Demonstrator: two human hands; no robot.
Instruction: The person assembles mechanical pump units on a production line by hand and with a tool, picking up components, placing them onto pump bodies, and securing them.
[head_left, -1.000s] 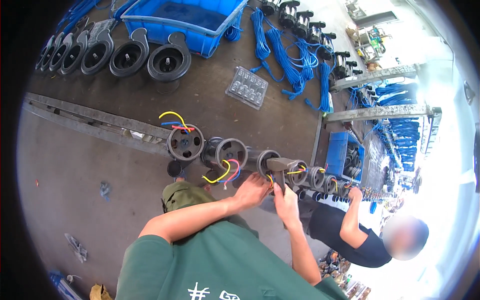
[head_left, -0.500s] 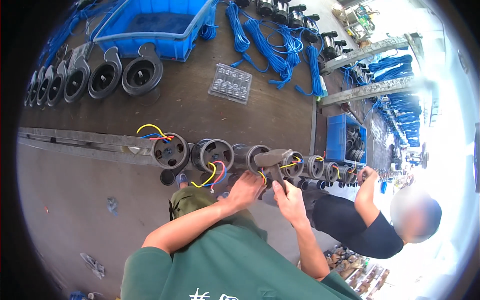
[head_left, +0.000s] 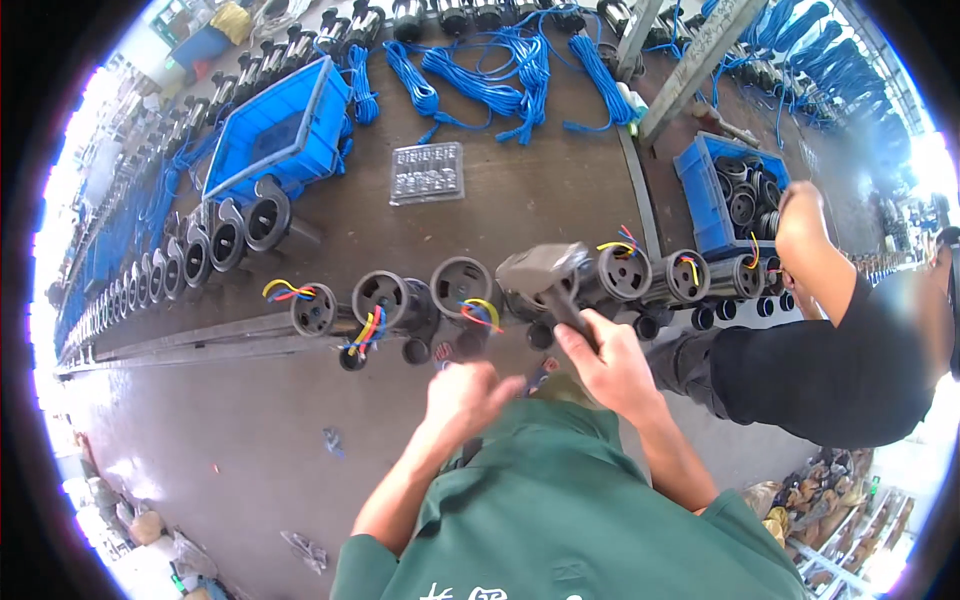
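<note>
My right hand point(head_left: 612, 365) is closed round the handle of a hammer point(head_left: 545, 268). The hammer's head covers part of a dark cylindrical pump housing in the row along the table edge. My left hand point(head_left: 465, 400) is just below another housing point(head_left: 463, 283), thumb spread to the right. Its fingers are slightly blurred, and I see nothing held in them; whether it touches the housing's lower part I cannot tell. Yellow, red and blue wires point(head_left: 483, 312) hang from that housing. Further left stand two more wired housings, one round-topped point(head_left: 381, 297) and one at the end point(head_left: 314, 308).
On the table lie blue cable bundles point(head_left: 480, 85), a clear plastic tray of small parts point(head_left: 427, 173) and a blue crate point(head_left: 275, 130). Black pump covers point(head_left: 268, 220) line the left. Another blue crate point(head_left: 715, 200) holds black rings. A co-worker point(head_left: 800, 370) stands close on the right.
The view has swung to the right. My left hand has come away from the housing by the hammer and sits further left along the row. The hammer stays in my right hand.
</note>
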